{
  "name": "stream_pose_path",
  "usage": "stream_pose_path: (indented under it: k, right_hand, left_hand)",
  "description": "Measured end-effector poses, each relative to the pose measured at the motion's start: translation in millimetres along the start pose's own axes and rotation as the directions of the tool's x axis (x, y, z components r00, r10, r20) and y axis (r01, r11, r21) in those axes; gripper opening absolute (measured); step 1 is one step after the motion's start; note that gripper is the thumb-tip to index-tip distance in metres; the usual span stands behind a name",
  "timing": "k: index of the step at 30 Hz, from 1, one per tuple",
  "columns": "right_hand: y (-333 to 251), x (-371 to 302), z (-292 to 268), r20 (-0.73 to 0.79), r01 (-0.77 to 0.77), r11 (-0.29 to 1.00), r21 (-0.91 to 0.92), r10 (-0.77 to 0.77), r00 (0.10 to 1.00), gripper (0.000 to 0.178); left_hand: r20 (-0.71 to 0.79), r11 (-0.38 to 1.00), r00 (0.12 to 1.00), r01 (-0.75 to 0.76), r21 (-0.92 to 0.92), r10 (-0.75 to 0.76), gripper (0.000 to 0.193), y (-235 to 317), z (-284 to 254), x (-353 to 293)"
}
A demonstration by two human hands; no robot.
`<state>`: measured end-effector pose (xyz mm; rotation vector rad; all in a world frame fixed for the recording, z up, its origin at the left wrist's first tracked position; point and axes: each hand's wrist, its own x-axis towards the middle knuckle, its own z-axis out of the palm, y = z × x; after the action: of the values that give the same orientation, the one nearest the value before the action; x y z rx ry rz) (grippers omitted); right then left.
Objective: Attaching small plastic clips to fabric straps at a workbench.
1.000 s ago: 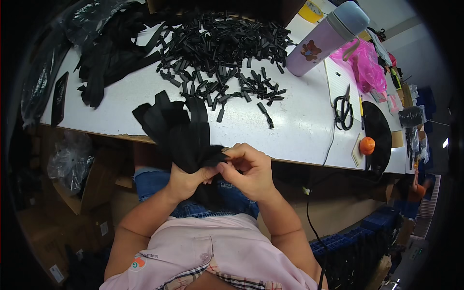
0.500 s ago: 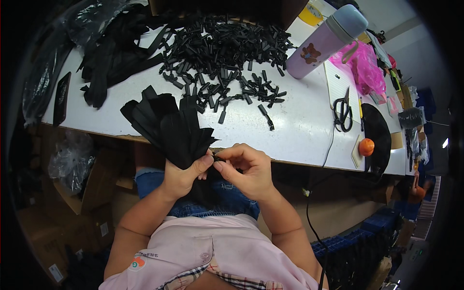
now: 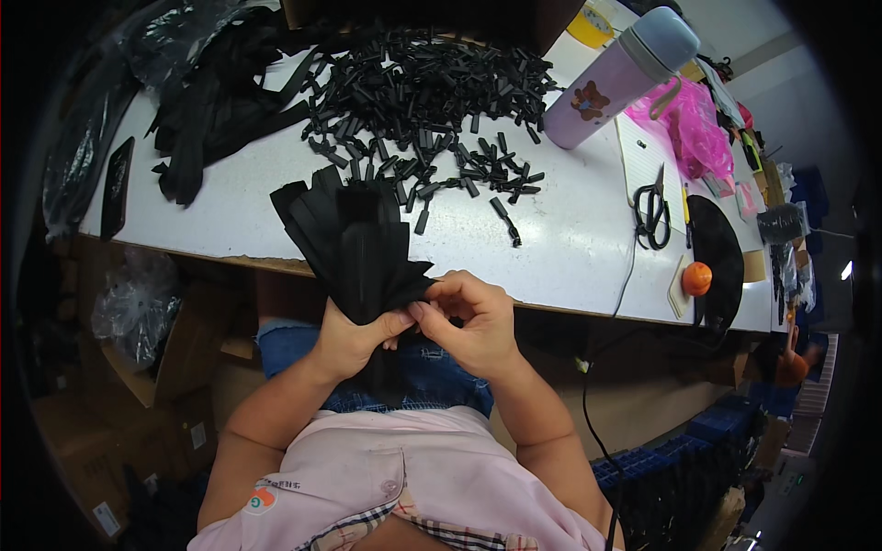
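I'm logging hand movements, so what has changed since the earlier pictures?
The bundle of black strips swung left, then back right. The left hand still grips it, and the right hand stays at its right edge. The scissors, bottle and black pile stayed put.

There on the pink shirt (image 3: pixel 344 459), an orange-and-white badge (image 3: pixel 264 498) shows one letter beside short dark lettering (image 3: pixel 284 484)! White labels (image 3: pixel 198 433) on cardboard boxes (image 3: pixel 73 445) are too small to read.
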<state>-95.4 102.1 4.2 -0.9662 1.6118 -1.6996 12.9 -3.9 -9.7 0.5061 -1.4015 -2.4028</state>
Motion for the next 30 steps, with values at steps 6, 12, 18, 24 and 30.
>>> stream_pose_path:
  k: [6, 12, 18, 24, 30]
  right_hand:
    - [-1, 0, 7, -0.058, 0.298, 0.889, -0.347, -0.337, 0.94, 0.012]
    - [-1, 0, 8, -0.052, 0.362, 0.842, -0.401, -0.415, 0.908, 0.014]
    - [-14, -1, 6, -0.033, 0.286, 0.899, -0.331, -0.314, 0.949, 0.012]
    - [-16, -2, 1, 0.009, 0.185, 0.949, -0.255, -0.189, 0.982, 0.011]
    - [-10, -2, -3, 0.029, 0.139, 0.98, -0.145, -0.136, 0.99, 0.016]
  left_hand:
    - [0.008, 0.947, 0.989, 0.145, -0.285, -0.149, 0.016, -4, 3, 3]
    - [-0.003, 0.95, 0.993, 0.114, -0.289, -0.12, 0.014, -7, 4, 1]
    - [-0.001, 0.984, 1.0, 0.014, -0.175, -0.015, 0.015, -13, 2, -2]
    - [0.023, 0.998, 1.0, 0.002, -0.061, 0.0, 0.015, -13, -3, -2]
    - [0.033, 0.992, 0.998, -0.051, -0.117, 0.055, 0.015, -1, -3, -1]
